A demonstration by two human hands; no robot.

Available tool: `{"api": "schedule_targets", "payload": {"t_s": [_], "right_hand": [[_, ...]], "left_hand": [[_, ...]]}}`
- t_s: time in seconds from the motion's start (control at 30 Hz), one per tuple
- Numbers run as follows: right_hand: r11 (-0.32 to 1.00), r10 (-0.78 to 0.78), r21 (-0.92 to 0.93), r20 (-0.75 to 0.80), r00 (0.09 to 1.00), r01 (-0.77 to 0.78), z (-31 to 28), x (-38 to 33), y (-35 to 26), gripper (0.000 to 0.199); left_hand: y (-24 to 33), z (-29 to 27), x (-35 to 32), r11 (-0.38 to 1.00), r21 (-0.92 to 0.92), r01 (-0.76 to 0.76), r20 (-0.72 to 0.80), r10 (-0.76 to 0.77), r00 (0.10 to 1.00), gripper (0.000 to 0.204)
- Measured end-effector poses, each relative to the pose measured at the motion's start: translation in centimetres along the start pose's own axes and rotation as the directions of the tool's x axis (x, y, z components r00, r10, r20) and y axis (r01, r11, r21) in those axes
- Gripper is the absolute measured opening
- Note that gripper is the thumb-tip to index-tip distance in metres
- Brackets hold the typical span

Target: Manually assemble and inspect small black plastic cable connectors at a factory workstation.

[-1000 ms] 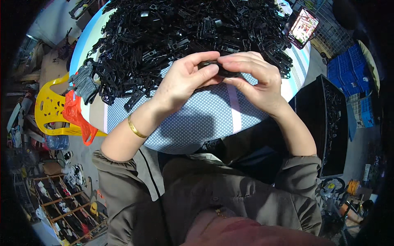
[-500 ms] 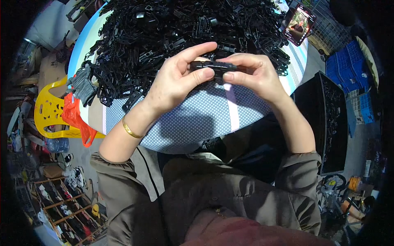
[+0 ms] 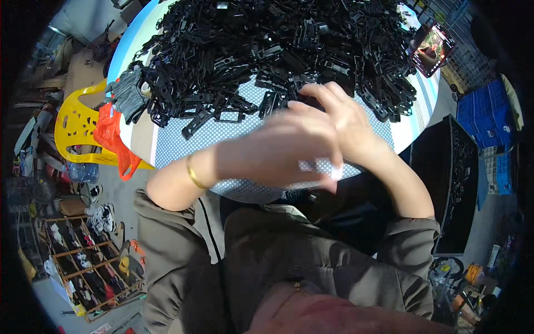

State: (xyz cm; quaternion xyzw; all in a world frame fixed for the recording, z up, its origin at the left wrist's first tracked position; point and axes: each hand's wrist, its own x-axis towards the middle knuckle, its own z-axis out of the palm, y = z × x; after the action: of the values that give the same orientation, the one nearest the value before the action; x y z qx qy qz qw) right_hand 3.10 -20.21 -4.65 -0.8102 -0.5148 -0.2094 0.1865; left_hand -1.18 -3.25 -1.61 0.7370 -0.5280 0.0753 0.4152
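Lying across most of the round table (image 3: 183,146), a deep heap of black plastic parts (image 3: 278,50) covered the far and middle surface, thinning to loose frames and clips toward the near edge, where the dotted tablecloth showed bare. The right hand (image 3: 347,119) rested at the near fringe of that heap, its fingers (image 3: 317,92) extended and close together, tips touching the black pieces; whether they gripped one could not be told. The left hand (image 3: 281,153) was blurred in the picture and lay across the near edge of the table, overlapping the right hand's wrist side; its fingers appeared loosely together, but whether it held anything could not be told. A thin gold bangle (image 3: 193,173) sat on the left wrist.

Outward from the hands, a grey glove-like bundle (image 3: 129,94) lay at the left edge of the table against the heap. A phone with a lit screen (image 3: 429,49) stood at the far right edge. Beside the table on the left stood a yellow plastic chair (image 3: 75,125) with an orange bag (image 3: 111,139) draped over it. A black crate (image 3: 448,183) stood just beside the table's right edge, blue crates (image 3: 484,114) beyond it. A wooden rack of small items (image 3: 83,267) sat on the floor at lower left.
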Motion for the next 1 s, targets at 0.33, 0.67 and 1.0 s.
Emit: {"api": "schedule_targets", "payload": {"t_s": [0.33, 0.67, 1.0], "right_hand": [[0.993, 0.116, 0.014, -0.07, 0.991, -0.115, -0.3, 0.6, -0.4, 0.013], [0.985, 0.162, 0.083, -0.113, 0.98, -0.153, -1.4, -0.2, 0.5, 0.02], [0.999, 0.033, 0.031, -0.089, 0.995, -0.031, -0.4, -0.2, -0.3, 0.025]], "left_hand": [[-4.5, -4.5, -1.6, 0.602, 0.654, 0.459, -0.204, -0.444, 0.873, 0.03], [-3.7, -5.6, -0.6, 0.675, 0.123, 0.727, -0.263, -0.684, 0.68, 0.018], [-3.9, -5.7, -0.3, 0.628, -0.384, 0.677, -0.241, -0.776, 0.583, 0.038]]}}
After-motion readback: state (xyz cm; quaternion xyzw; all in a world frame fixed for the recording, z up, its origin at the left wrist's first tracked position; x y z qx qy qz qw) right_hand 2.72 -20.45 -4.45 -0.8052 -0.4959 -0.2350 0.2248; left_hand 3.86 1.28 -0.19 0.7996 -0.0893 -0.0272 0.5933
